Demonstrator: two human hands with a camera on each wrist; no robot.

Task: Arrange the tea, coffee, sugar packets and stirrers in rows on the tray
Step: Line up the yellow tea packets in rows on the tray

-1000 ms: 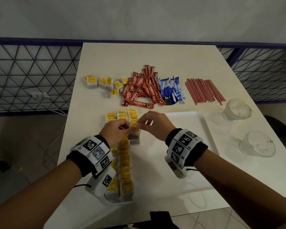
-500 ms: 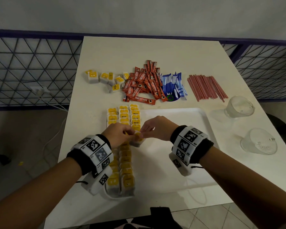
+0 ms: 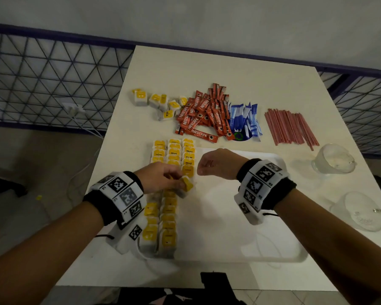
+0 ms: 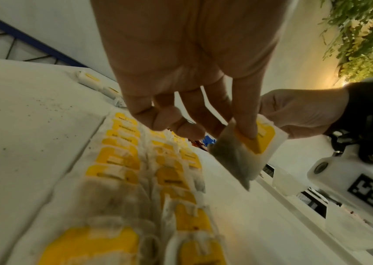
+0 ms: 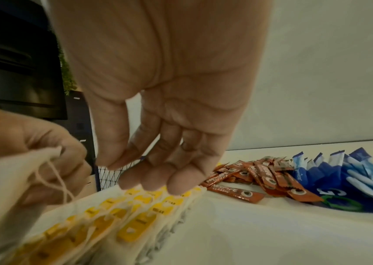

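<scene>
Left hand pinching tea bag by tag end, bag tilted, long axis diagonal, body end hanging down toward tray. Bag sits over near end of third tea row; rows run near-to-far along tray's left side. Right hand loosely curled, holding nothing, just beside.

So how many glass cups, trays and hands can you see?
Glass cups: 2
Tray: 1
Hands: 2, the left hand and the right hand
Total: 5
</scene>
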